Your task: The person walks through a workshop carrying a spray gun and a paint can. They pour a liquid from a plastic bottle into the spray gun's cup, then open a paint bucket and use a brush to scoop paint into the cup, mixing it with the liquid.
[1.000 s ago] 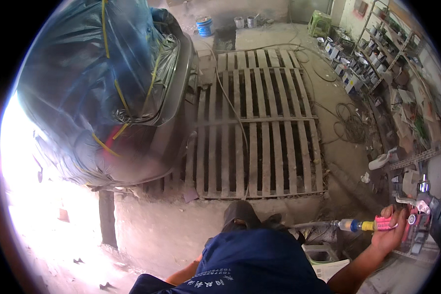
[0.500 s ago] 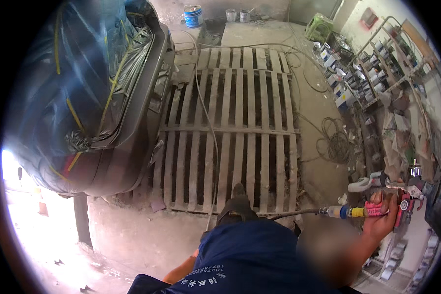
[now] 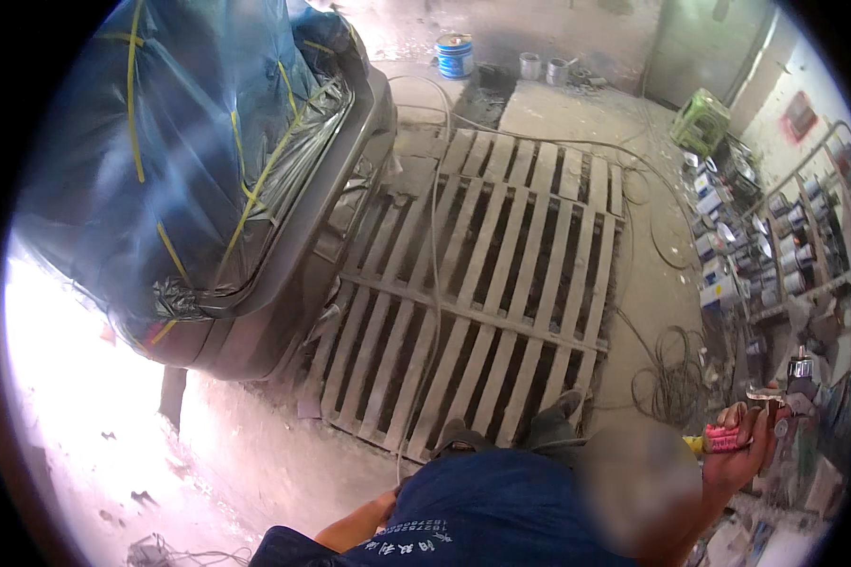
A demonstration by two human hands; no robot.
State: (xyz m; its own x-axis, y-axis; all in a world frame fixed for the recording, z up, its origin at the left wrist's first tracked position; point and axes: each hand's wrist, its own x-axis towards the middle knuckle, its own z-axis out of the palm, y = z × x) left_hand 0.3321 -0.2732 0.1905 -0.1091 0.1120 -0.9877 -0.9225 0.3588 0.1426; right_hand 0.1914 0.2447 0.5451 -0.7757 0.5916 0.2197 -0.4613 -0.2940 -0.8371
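Note:
At the right side, my right hand (image 3: 745, 452) is closed around the red-pink handle of a spray gun (image 3: 725, 438). The gun's metal top points up toward the shelf, and a yellow hose coupling (image 3: 694, 444) joins the lower end of its handle. My left hand (image 3: 390, 503) hangs low beside my waist, its fingers mostly hidden by my dark blue shirt. Close to it runs a thin air hose (image 3: 435, 283); I cannot tell whether the hand grips it. A car (image 3: 284, 274), masked with blue film (image 3: 208, 113) and yellow tape, stands at the left.
My feet are on a slatted wooden pallet (image 3: 463, 312). A shelf rack (image 3: 804, 302) with several cans lines the right wall. Coiled hose (image 3: 669, 378) lies on the floor near it. Toward the back are a blue-and-white bucket (image 3: 455, 59) and a green stool (image 3: 700, 123).
My view has turned, so the car and pallet appear rotated and shifted right. My right foot has come into view on the pallet. The spray gun stays in my right hand, now lower in the picture.

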